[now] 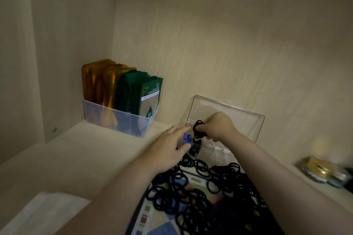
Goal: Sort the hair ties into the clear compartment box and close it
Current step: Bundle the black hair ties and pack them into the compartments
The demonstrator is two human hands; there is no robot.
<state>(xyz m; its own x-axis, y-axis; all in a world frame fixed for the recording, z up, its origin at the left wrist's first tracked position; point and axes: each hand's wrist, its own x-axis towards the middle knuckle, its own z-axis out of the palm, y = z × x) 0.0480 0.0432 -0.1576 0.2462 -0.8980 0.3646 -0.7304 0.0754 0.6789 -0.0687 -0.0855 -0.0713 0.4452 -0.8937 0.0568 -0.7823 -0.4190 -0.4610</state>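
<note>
Right hand (219, 126): pinches a bunch of black ties (198, 131) above the open box (225, 153).
Left hand (170, 147): fingers nearly straight, steadying the box end.
Risk, I judge: springy ties may bounce out on release; the loose pile (200, 187) could jam the lid (238, 118).

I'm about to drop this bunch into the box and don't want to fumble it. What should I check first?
1. Lid open, tilted back toward the wall: ok.
2. Right hand grips the bunch of black hair ties: ok.
3. Bunch held over the compartment box: ok.
4. Left hand touches the box's left end: ok.
5. Compartment under the bunch has room: cannot tell, clear walls and dim light.
6. Pile of loose hair ties in front cleared: not ok, many remain.
</note>
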